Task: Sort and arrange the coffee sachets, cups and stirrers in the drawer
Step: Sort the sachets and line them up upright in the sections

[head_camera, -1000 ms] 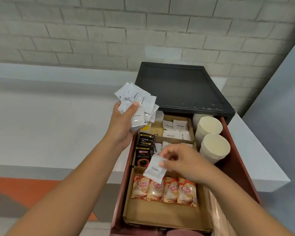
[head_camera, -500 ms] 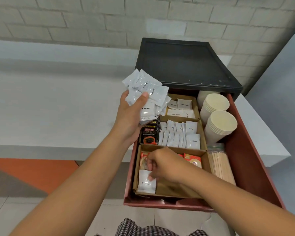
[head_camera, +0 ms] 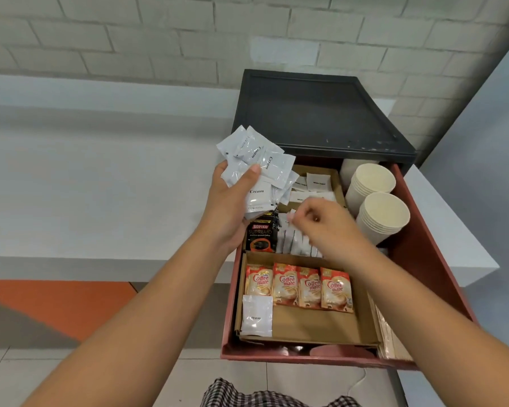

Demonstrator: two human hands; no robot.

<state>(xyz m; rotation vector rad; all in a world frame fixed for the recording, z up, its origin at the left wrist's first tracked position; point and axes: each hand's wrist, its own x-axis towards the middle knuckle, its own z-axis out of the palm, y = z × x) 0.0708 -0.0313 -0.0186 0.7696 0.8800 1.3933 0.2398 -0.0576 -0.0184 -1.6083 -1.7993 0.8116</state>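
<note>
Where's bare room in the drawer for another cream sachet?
Bare cardboard in the near compartment, bordered by the lone cream sachet on its left, the Coffee mate row behind, the stirrers on the right. Crowded: the middle, packed with Kopiko sachets and upright white sachets; cups fill the far right.
</note>
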